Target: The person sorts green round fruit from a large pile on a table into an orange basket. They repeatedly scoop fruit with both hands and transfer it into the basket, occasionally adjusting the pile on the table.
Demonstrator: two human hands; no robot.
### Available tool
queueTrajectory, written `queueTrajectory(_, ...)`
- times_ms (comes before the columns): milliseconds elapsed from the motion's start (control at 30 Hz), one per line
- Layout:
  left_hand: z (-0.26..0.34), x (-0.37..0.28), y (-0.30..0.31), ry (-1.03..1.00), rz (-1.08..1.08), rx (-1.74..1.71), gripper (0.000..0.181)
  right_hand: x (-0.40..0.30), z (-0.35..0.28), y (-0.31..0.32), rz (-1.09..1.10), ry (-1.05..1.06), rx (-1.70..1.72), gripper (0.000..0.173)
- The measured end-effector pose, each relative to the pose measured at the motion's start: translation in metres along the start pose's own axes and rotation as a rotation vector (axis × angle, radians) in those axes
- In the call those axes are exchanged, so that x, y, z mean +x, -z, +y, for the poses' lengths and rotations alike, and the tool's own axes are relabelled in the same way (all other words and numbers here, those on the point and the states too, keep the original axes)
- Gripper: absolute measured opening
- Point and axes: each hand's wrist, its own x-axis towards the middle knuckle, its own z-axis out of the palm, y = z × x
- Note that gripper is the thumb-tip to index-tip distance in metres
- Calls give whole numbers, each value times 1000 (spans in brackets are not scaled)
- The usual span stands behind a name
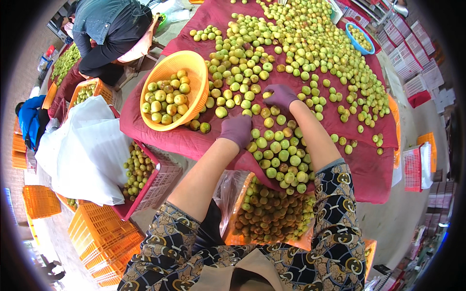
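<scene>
Many round green and brownish fruits, which look like jujubes (284, 156), lie spread over a red cloth-covered table (356, 182). My right hand (279, 97), in a purple glove, has its fingers around one green fruit (267, 95) above the middle of the spread. My left hand (237, 130), gloved alike, is lower and to the left at the near fruits; a fruit shows at its fingertips, but whether it is gripped is hidden. An orange plastic basket (202, 72), tilted and partly filled with fruits, stands left of both hands.
An orange crate (233, 229) of browner fruits sits against my body below the table edge. A red crate (160, 182) with white sheeting (80, 152) and stacked orange crates (98, 240) are at left. A blue basin (368, 50) sits far right. Two people (109, 32) work at upper left.
</scene>
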Motion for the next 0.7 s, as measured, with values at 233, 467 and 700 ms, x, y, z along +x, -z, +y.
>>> queueTrajectory(233,6,-2,4,-64,-43,-28,25,-7,-167,65,-186,211,1338,48)
queueTrajectory(467,-16,-16,15,-27,3,-15,24,48,-211,54,-17,335,1162,37)
queueTrajectory(700,-33,0,5,32,19,5,38,53,-8,-28,86,162,37,27)
